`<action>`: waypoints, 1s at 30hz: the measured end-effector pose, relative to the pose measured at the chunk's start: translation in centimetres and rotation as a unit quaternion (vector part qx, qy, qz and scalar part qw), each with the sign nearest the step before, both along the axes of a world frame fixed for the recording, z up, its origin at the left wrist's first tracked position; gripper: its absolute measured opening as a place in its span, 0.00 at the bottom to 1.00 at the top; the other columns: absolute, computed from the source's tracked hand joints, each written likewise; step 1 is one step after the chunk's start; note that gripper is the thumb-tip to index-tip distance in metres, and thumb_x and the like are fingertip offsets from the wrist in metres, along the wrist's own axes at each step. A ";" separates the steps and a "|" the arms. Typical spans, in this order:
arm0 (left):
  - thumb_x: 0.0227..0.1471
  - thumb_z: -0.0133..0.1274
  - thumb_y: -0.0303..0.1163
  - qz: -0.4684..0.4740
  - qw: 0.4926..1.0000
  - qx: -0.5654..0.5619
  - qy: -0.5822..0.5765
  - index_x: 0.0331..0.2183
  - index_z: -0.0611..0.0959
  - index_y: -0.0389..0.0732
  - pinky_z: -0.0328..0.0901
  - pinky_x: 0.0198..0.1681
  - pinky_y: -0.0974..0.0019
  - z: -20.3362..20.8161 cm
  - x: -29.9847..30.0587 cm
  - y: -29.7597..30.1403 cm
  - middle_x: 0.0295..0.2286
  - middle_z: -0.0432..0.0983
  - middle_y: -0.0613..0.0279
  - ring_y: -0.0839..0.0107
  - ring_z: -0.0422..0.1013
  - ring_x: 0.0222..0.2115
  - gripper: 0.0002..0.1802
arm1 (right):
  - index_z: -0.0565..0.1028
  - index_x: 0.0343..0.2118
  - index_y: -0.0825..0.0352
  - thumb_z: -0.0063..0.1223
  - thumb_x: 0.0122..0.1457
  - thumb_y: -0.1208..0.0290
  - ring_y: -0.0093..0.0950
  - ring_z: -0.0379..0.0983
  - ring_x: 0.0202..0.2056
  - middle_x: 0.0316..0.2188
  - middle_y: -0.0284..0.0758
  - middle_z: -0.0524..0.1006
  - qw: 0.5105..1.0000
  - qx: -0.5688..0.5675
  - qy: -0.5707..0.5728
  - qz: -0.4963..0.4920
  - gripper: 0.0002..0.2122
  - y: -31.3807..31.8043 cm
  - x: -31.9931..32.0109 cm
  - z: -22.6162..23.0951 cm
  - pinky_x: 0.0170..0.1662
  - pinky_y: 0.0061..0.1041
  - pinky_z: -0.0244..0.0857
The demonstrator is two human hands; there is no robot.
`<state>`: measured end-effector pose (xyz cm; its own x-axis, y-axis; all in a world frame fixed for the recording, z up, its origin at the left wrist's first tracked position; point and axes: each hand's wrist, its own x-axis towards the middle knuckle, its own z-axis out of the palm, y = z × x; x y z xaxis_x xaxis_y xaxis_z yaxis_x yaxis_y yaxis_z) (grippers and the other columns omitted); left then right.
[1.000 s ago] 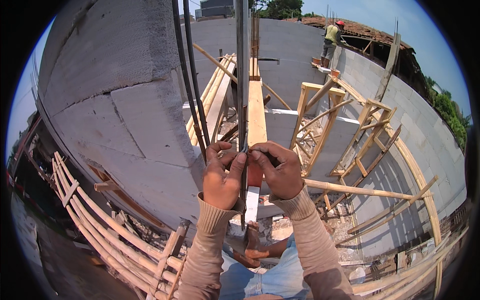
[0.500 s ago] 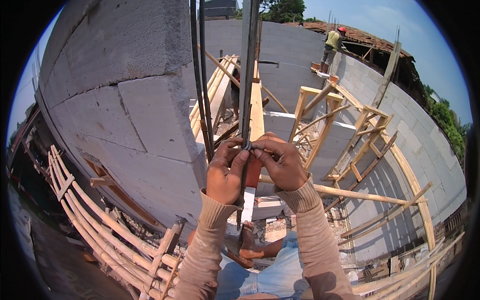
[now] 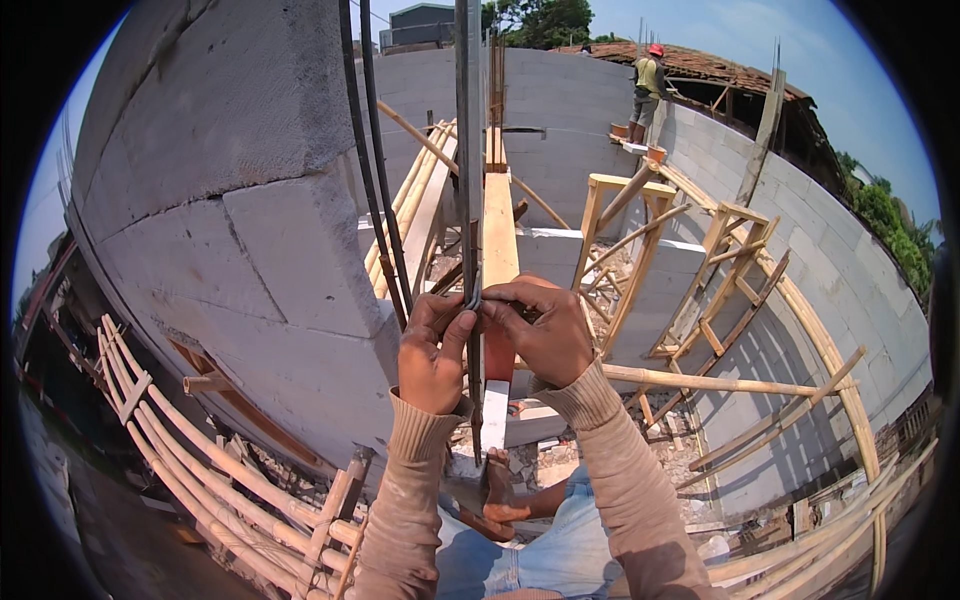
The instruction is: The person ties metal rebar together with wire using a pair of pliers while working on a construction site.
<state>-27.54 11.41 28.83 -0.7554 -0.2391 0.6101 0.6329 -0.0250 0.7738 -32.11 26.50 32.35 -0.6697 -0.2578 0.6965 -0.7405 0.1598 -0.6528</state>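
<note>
In front of me stands an upright steel reinforcing bar (image 3: 467, 130). A small bent steel hook (image 3: 473, 299) sits against it, at the height of my fingertips. My left hand (image 3: 434, 352) pinches the hook from the left, thumb toward me. From the other side, my right hand (image 3: 542, 325) presses thumb and forefinger on the same hook. The fingers partly hide where hook and bar meet. Two more thin steel bars (image 3: 372, 150) rise just left of this one, close to the block wall (image 3: 290, 250).
Bamboo poles (image 3: 200, 450) run along the lower left. A wooden plank (image 3: 500, 230) stretches away beyond my hands. To the right are timber frames (image 3: 590, 240) and a bamboo rail (image 3: 700, 380). A person in a red helmet (image 3: 648, 85) stands by the far wall. Rubble lies below.
The view has shifted slightly, so the bar and both hands appear a little farther left and lower. Both hands keep their pinch on the hook.
</note>
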 end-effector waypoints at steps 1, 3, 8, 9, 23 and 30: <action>0.62 0.54 0.26 0.011 1.000 0.002 -0.016 0.43 0.77 0.30 0.69 0.45 0.72 -0.1 -0.1 0.0 0.37 0.81 0.54 0.73 0.77 0.39 0.10 | 0.83 0.36 0.70 0.60 0.55 0.77 0.33 0.79 0.28 0.27 0.42 0.80 0.999 0.009 0.012 -0.034 0.07 0.1 0.5 -0.1 0.34 0.29 0.71; 0.62 0.55 0.25 0.005 1.000 0.022 0.013 0.43 0.77 0.30 0.69 0.44 0.72 -0.3 -0.1 0.3 0.36 0.82 0.55 0.74 0.77 0.38 0.10 | 0.83 0.36 0.69 0.60 0.56 0.76 0.35 0.79 0.27 0.28 0.43 0.80 0.996 0.022 0.011 -0.083 0.07 0.5 1.7 -0.4 0.34 0.30 0.70; 0.61 0.55 0.22 0.025 0.999 0.042 0.015 0.44 0.78 0.30 0.69 0.44 0.73 -0.7 0.0 0.8 0.35 0.82 0.56 0.74 0.77 0.38 0.10 | 0.80 0.37 0.73 0.56 0.57 0.79 0.36 0.78 0.29 0.28 0.43 0.78 0.996 -0.003 0.036 -0.086 0.06 -0.3 3.7 -1.2 0.35 0.29 0.69; 0.61 0.55 0.22 0.030 0.999 0.036 0.017 0.44 0.78 0.30 0.69 0.44 0.73 -0.8 0.0 0.9 0.35 0.82 0.56 0.74 0.77 0.38 0.10 | 0.80 0.37 0.73 0.56 0.57 0.80 0.35 0.78 0.29 0.28 0.42 0.78 0.994 0.004 0.046 -0.094 0.06 -0.4 3.7 -1.2 0.36 0.29 0.69; 0.59 0.54 0.18 0.046 0.997 0.047 0.045 0.41 0.79 0.29 0.69 0.44 0.73 -1.5 -0.3 0.8 0.36 0.80 0.58 0.75 0.76 0.38 0.08 | 0.80 0.34 0.73 0.60 0.58 0.76 0.31 0.76 0.29 0.27 0.39 0.77 0.998 0.007 0.031 -0.054 0.05 -0.3 2.7 -0.4 0.35 0.26 0.68; 0.60 0.52 0.18 0.052 0.995 0.058 0.067 0.44 0.80 0.27 0.70 0.45 0.72 -2.1 -0.3 0.9 0.37 0.80 0.59 0.75 0.76 0.39 0.10 | 0.81 0.32 0.69 0.68 0.51 0.63 0.40 0.78 0.28 0.27 0.39 0.77 0.989 0.033 0.033 -0.144 0.13 -1.7 4.9 -0.1 0.33 0.35 0.71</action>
